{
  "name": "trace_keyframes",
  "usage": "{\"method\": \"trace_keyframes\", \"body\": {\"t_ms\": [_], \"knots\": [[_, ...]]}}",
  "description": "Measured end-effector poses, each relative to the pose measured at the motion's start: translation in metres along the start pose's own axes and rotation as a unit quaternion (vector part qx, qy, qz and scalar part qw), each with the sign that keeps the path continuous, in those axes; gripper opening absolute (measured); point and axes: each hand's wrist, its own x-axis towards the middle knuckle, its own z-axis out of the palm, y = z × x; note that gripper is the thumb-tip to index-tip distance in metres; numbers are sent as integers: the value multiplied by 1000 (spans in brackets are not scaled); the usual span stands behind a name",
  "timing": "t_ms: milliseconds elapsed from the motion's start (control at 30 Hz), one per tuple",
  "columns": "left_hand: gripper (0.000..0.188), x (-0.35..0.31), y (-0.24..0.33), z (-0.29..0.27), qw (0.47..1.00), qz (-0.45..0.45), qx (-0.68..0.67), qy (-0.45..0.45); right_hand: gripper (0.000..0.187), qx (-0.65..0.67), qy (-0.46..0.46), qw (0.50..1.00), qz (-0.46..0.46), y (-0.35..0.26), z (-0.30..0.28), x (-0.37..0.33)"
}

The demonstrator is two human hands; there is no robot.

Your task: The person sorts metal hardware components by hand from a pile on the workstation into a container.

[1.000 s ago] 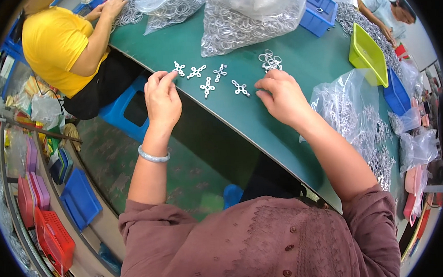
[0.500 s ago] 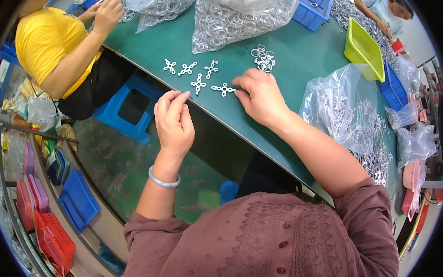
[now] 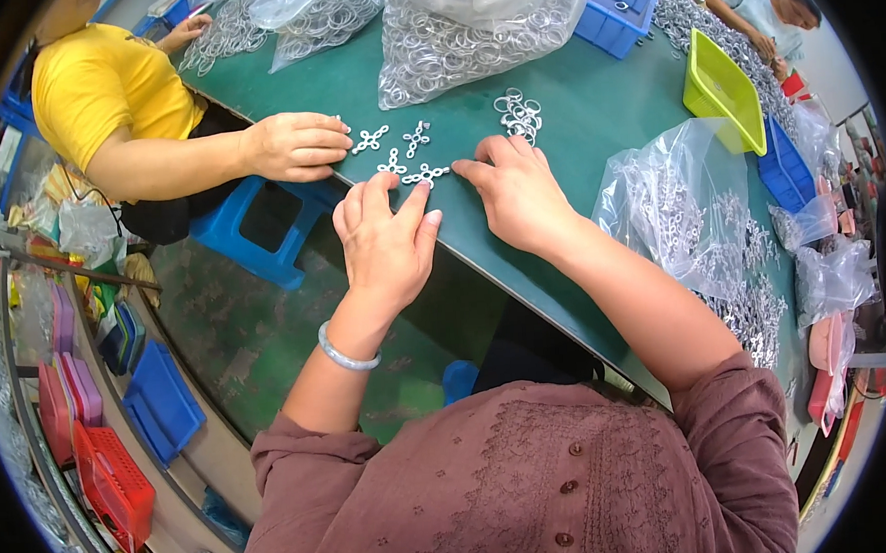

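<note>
Left hand (image 3: 386, 239) has risen to the cross-shaped ring piece (image 3: 425, 174).

There is one view only. The camera sits on the person's head and looks steeply down, over the chest and both forearms, which enter from the lower edge. It faces the green table (image 3: 593, 78), which runs diagonally across the upper half; the floor (image 3: 255, 326) is at the left. The hands are close. The fisheye lens bends the edges, and a dark rim surrounds the picture.
</note>
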Motion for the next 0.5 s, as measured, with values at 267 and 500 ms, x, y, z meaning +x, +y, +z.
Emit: {"method": "trace_keyframes", "body": {"t_ms": [267,500], "knots": [[36,11,6,-2,999,22,47,-15,30,15,23,999,-20,-5,-18,-15],[36,31,-4,10,995,14,77,-57,24,73,-13,995,-71,-23,-70,-60]]}}
